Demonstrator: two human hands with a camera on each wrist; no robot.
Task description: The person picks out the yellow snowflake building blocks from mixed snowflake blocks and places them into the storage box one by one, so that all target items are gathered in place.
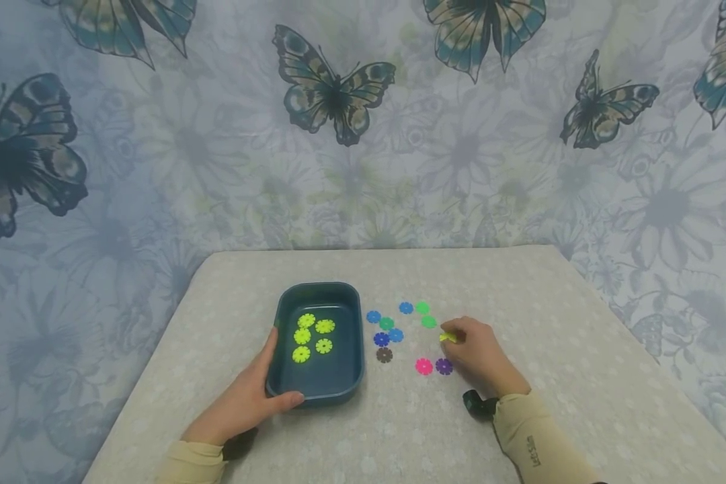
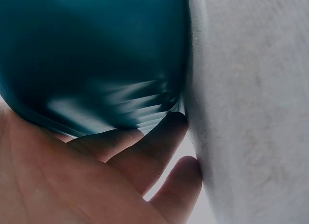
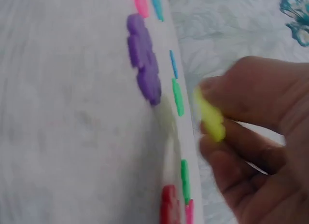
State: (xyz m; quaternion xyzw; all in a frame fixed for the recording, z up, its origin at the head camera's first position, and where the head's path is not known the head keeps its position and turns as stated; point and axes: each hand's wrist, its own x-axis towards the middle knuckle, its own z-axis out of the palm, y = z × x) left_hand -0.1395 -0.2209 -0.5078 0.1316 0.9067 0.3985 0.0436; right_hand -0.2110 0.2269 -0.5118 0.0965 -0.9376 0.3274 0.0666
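A dark teal plastic tray (image 1: 333, 386) stands on the table, with several yellow flower-shaped discs (image 1: 301, 354) lying flat inside. My left hand (image 1: 238, 403) grips the tray's near left corner, thumb at the near rim and fingers along the outer left wall. In the left wrist view, fingertips (image 2: 176, 122) touch the tray's side close to the tabletop. Right of the tray, my right hand (image 1: 480, 356) pinches another yellow flower disc (image 3: 211, 118) between thumb and fingers, above the table. A purple flower disc (image 1: 444, 366) and a pink one (image 1: 424, 366) lie just beside that hand.
Between tray and right hand lie loose discs: blue (image 1: 406, 308), green (image 1: 422, 308), dark blue (image 1: 381, 339) and brown (image 1: 384, 355). The right wrist view shows a red disc (image 3: 169, 204), hidden from the head view. A butterfly-patterned wall (image 1: 363, 195) rises behind the cloth-covered table (image 1: 508, 282).
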